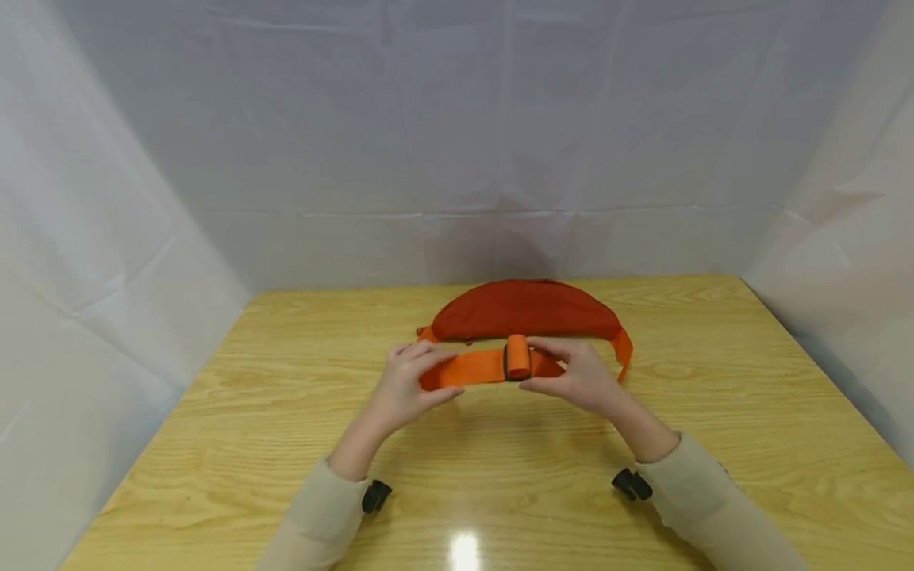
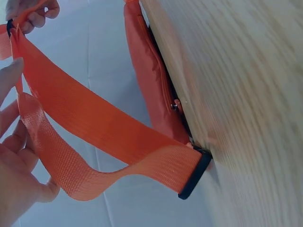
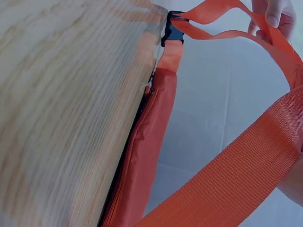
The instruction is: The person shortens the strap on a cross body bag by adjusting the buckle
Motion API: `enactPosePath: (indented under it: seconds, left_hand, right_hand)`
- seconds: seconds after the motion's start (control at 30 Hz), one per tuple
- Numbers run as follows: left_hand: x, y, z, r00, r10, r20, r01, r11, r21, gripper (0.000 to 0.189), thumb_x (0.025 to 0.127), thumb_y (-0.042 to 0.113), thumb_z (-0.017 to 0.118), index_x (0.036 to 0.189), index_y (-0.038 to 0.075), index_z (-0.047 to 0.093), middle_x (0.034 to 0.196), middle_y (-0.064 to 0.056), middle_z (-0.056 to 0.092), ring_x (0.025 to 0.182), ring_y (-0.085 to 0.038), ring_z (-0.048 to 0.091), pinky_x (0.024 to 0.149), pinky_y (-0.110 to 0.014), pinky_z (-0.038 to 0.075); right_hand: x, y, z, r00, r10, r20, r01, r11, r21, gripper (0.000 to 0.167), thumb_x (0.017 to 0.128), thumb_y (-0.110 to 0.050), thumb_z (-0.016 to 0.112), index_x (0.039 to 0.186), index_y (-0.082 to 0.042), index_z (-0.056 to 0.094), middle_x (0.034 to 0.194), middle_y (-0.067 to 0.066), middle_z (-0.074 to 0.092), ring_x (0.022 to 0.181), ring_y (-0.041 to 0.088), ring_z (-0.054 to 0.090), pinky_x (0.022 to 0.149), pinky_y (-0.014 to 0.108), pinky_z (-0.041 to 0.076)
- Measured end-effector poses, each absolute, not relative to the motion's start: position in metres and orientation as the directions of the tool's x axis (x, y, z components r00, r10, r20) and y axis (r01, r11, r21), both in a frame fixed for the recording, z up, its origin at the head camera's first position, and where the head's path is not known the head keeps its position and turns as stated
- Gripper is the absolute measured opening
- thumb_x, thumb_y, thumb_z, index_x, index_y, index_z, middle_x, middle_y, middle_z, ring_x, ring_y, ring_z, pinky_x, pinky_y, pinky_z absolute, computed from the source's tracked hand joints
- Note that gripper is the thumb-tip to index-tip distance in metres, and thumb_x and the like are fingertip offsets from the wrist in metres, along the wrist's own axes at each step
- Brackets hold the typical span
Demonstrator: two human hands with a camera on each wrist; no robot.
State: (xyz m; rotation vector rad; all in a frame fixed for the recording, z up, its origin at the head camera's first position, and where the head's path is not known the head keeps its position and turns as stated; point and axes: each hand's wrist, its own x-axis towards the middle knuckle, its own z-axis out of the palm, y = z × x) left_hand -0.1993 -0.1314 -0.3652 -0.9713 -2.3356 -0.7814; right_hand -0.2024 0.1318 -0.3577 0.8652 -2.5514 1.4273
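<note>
A red waist bag (image 1: 528, 311) lies on the table, its wide orange strap (image 1: 478, 367) raised in front of it. My left hand (image 1: 407, 381) pinches the strap between thumb and fingers, left of a black slider (image 1: 505, 365). Close to that slider, my right hand (image 1: 574, 377) grips the strap, with a rolled-over loop of webbing standing at its fingertips. In the left wrist view the strap hangs down to a black buckle (image 2: 195, 174). The right wrist view shows this buckle (image 3: 173, 29) joined to the bag's end; the strap there mostly hides my right hand.
The wood-grain table (image 1: 236, 444) extends on both sides of the hands. White sheeting (image 1: 457, 143) rises behind the table and along its left and right sides. Black wrist mounts (image 1: 375, 496) sit at both sleeve cuffs.
</note>
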Motion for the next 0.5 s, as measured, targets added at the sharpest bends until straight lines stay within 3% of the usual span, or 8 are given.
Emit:
enactPosePath:
  seconds: [0.5]
  left_hand:
    - [-0.198, -0.159, -0.368, -0.655, 0.468, 0.593, 0.726, 0.608, 0.322, 0.043, 0.064, 0.018, 0.079, 0.102, 0.002, 0.066, 0.089, -0.003, 0.059, 0.08, -0.016, 0.054, 0.081, -0.045, 0.029]
  right_hand:
    - [-0.201, 0.135, -0.358, -0.82, -0.431, 0.376, -0.536, 0.351, -0.768, 0.054, 0.073, -0.013, 0.073, 0.12, 0.002, 0.053, 0.108, 0.015, 0.059, 0.085, 0.018, 0.059, 0.07, 0.029, 0.047]
